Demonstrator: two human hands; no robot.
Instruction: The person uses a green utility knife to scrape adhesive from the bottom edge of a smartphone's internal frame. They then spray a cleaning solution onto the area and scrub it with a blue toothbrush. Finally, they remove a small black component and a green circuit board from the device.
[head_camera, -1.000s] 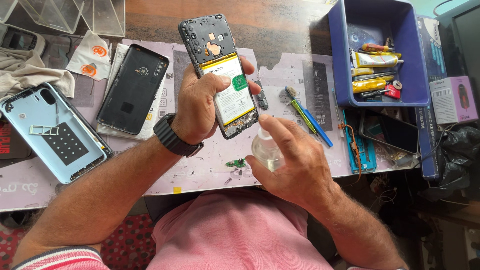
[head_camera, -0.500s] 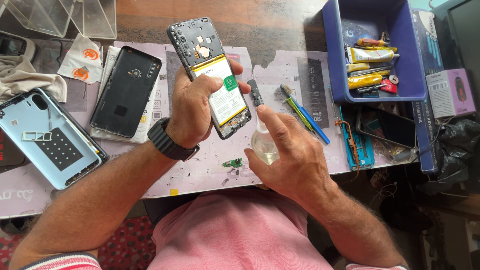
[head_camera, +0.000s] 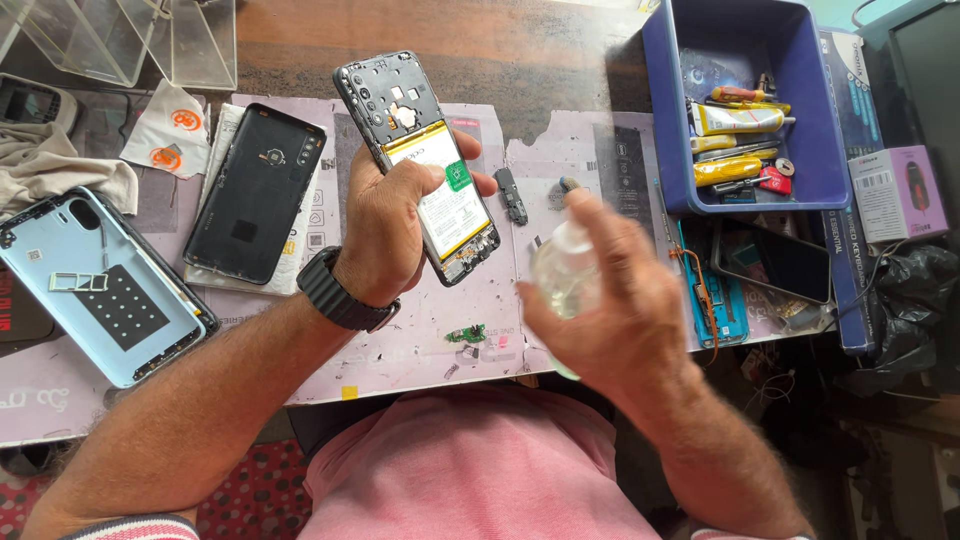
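Left hand (head_camera: 385, 225) clamped on opened black smartphone with exposed white battery (head_camera: 425, 170), held above purple-matted worktop (head_camera: 420, 345), right hand (head_camera: 610, 310) wrapped round small clear plastic bottle (head_camera: 562, 275), blue tool bin (head_camera: 745, 100) nearby

The left hand (head_camera: 385, 235) grips an opened phone (head_camera: 418, 165) with its back cover off, thumb laid across the battery, fingertips wrapped around the far edge. The right hand (head_camera: 600, 310) holds a small clear bottle (head_camera: 562, 278), index finger resting on its top. Between the two hands' fingers a small black part (head_camera: 513, 196) lies on the mat (head_camera: 420, 345). Beyond the right fingertips sits a blue bin (head_camera: 745, 110) of tools. A black back cover (head_camera: 256, 194) lies outside the left hand.
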